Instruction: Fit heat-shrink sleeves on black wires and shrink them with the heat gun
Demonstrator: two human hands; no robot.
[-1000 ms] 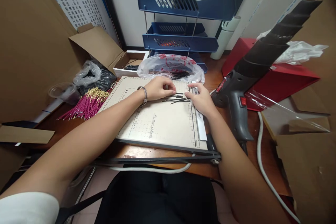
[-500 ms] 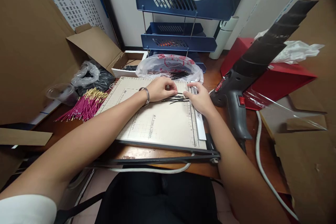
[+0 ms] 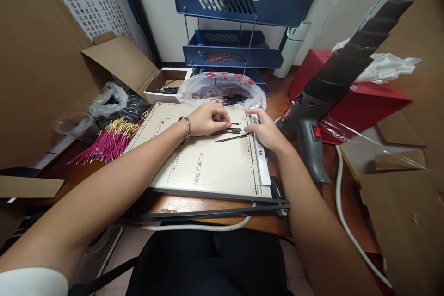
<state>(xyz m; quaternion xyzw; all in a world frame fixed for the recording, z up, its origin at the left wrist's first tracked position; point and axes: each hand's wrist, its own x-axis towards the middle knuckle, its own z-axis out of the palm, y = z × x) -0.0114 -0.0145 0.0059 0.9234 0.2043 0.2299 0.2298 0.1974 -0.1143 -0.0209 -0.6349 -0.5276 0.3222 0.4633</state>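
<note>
Centrally, one left hand (image 3: pixel 208 119) and one right hand (image 3: pixel 266 128) flank overlapping black strips (image 3: pixel 231 138) on one cutter board (image 3: pixel 222 166).
The exact strip count and the left grip's state cannot be told; the right grip's thumb and forefinger are spread.

Left forearm (image 3: pixel 114 180) in from lower left, right forearm (image 3: pixel 308 203) from lower right. Left hand (image 3: pixel 210 119): fingers curled, thumb and index tips close together. Right hand (image 3: pixel 266 130) near it: thumb and index spread, both pointing left.
</note>
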